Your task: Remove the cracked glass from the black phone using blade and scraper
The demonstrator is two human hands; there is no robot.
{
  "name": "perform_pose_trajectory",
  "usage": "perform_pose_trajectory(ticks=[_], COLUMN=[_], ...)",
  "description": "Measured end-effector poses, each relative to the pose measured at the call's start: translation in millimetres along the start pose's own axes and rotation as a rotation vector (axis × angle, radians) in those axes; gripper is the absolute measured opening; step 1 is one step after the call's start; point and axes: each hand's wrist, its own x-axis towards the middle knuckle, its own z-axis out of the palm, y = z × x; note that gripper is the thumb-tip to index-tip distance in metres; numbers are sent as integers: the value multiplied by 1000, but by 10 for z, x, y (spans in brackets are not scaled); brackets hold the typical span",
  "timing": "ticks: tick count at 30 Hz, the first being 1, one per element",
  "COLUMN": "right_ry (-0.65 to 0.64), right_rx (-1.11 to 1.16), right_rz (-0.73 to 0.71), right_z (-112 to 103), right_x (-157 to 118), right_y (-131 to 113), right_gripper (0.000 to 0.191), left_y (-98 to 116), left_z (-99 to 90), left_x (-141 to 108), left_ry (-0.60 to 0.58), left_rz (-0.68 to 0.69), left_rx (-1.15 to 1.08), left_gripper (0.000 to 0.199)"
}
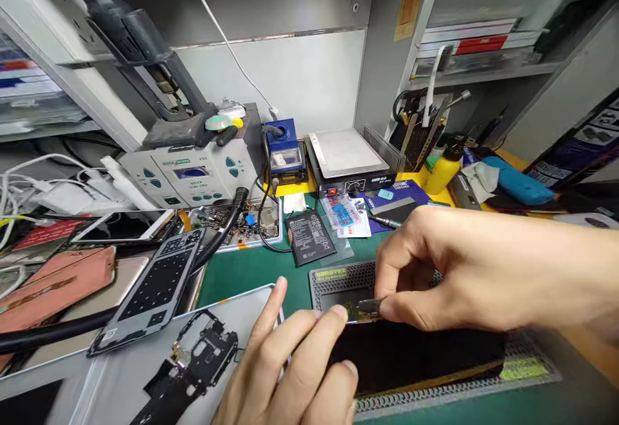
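A phone (425, 355), its black glass face up, lies on a grey perforated pad (536, 364) on the green mat. My left hand (294, 367) rests at the phone's left end, fingers spread, fingertips touching its edge and face. Over the phone's far edge, my right hand (435, 276) pinches a small thin dark blade-like piece (368, 306) between thumb and forefinger. That piece touches or nearly touches the phone's edge; I cannot tell which. The palm and fingers hide part of the phone and pad.
Left of my hands, a tray (120, 367) holds black phone parts (203, 354). Beyond are a phone battery (309, 238), small plastic packets (343, 215), a heating plate (351, 154) and a hot-air station (193, 173). A black hose (225, 228) crosses the left side. A yellow bottle (442, 170) stands at right.
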Motion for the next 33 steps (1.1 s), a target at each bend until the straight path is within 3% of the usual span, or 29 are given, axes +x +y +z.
perform_pose_trajectory(ticks=[5,9,13,19,26,30,33], right_ry=[4,-26,-31,-49,72,197,368], right_rx=[9,-4,-51,-107,-352,-555,-680], right_rz=[43,43,54,-28,-108,-293,-408], right_z=[23,18,-17,-88,1,134,256], right_x=[-20,-21,-48,18,-44,-121,-111], right_y=[14,12,-86,-126,-87,-27,95], right_gripper=[21,25,18,10,13,10,16], left_y=[59,62,31,-30,-17,5,22], left_z=[26,27,19,38,68,69,66], left_x=[-5,4,19,30,61,66,61], left_ry=[-38,-1,-6,-36,-45,-60,-65], left_rz=[-6,-6,13,53,49,23,6], left_rx=[3,4,25,82,57,74,55], left_gripper=[18,19,19,36,40,41,41])
